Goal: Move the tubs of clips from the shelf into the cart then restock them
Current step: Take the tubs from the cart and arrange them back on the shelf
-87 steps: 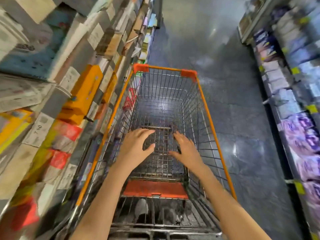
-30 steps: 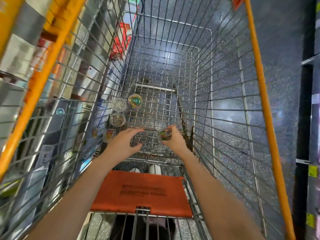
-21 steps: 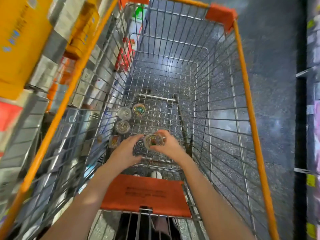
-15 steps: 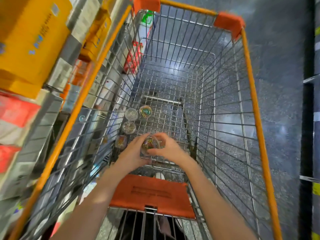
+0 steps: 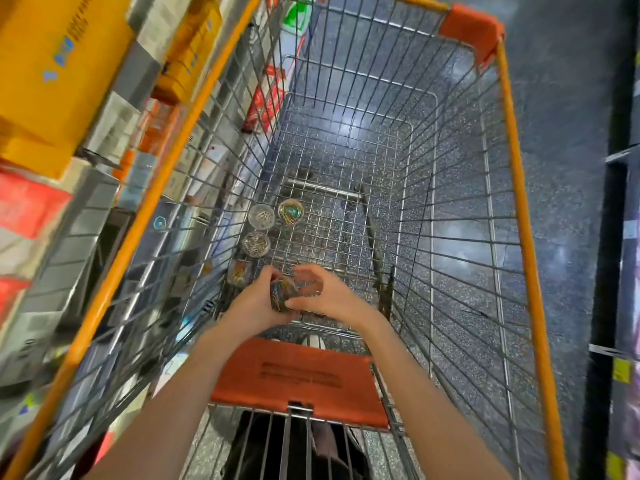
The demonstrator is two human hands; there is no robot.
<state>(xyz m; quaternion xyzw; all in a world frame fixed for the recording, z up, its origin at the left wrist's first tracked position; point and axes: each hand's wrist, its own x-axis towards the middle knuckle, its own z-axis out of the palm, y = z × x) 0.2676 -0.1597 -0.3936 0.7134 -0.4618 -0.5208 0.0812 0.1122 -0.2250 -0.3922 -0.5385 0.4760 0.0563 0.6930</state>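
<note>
Held tub: I have one small round clear plastic tub of mixed-colour paper clips (image 5: 283, 293) between my two hands, low inside the cart, near its back end and just above the wire floor.
Left hand: my left hand (image 5: 257, 299) cups the tub from the left, fingers curled round its side.
Right hand: my right hand (image 5: 323, 293) closes on it from the right, thumb under and fingers arched over the top.
Tubs lying on the floor: I count four more along the cart's left wall. A clear round tub of silver clips (image 5: 261, 216) and a clear round tub of green and gold clips (image 5: 291, 211) sit side by side at the far end; a second clear tub of silver clips (image 5: 256, 243) is just behind them; a blurred tub of coloured clips (image 5: 239, 272) lies nearest my left hand.
Total tubs: five, one held and four resting.
Cart: one wire shopping cart with orange rim (image 5: 519, 188), with an orange plastic seat flap (image 5: 301, 379) below my wrists.
Surroundings: shelving with yellow boxes (image 5: 52, 74) on my left; speckled dark floor (image 5: 568, 109) on my right.
</note>
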